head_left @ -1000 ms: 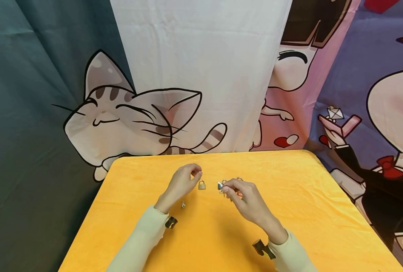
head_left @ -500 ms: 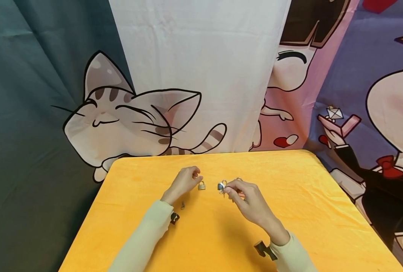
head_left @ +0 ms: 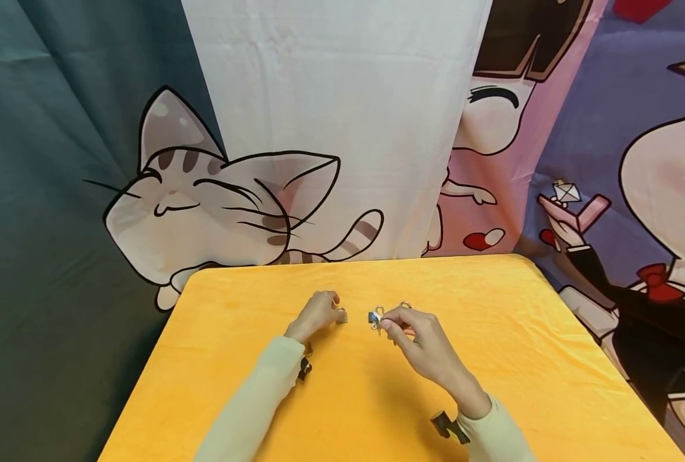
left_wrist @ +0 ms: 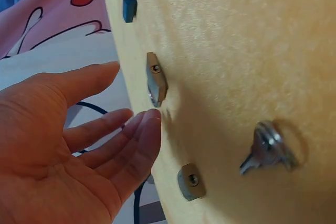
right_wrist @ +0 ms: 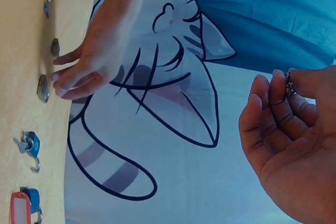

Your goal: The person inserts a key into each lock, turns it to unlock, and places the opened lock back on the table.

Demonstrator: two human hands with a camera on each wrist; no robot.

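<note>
My left hand reaches to a brass padlock on the yellow cloth. In the left wrist view its fingers are relaxed, thumb and fingertips apart, with nothing between them; the padlock lies just beyond. A second brass padlock lies below the fingertips, and a ring of keys lies to the right. My right hand is raised and pinches a small metal piece, which looks like a key seen edge-on, between thumb and index finger. Beyond it a blue padlock has keys at its keyhole.
Another blue padlock lies beside a red-framed tag, partly behind my right hand in the head view. The yellow-covered table ends at a printed cloth backdrop. Black camera mounts sit at both wrists.
My left hand has moved down and slightly right, to the brass padlock, and now partly covers it. My right hand stays almost in place with its pinch.
</note>
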